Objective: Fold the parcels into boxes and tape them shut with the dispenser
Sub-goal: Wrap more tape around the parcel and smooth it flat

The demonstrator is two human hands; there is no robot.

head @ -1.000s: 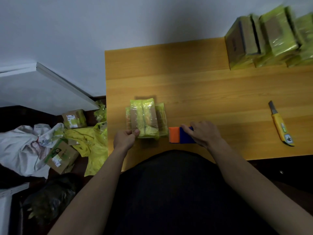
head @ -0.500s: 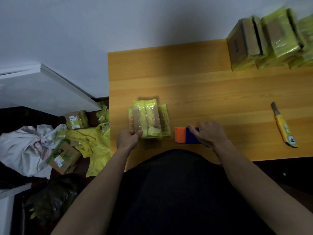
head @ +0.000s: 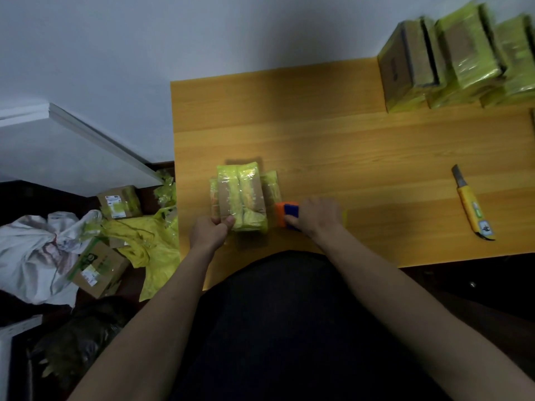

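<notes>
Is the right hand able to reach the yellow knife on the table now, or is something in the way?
Probably yes. The yellow knife lies alone on bare table, to the right of the right hand, with nothing between them. But that hand grips the tape dispenser, so it must put this down first.

**Two hands at a taped parcel on a wooden table**

A person's left hand [head: 209, 233] grips the near end of a small box [head: 241, 198] wrapped in yellow-green tape. Just beside it, the right hand [head: 317, 217] holds an orange and blue tape dispenser [head: 286, 214] on the table [head: 347, 157]. A yellow utility knife [head: 472, 205] lies well apart, right. Taped boxes [head: 457, 56] stand at the far corner.
</notes>
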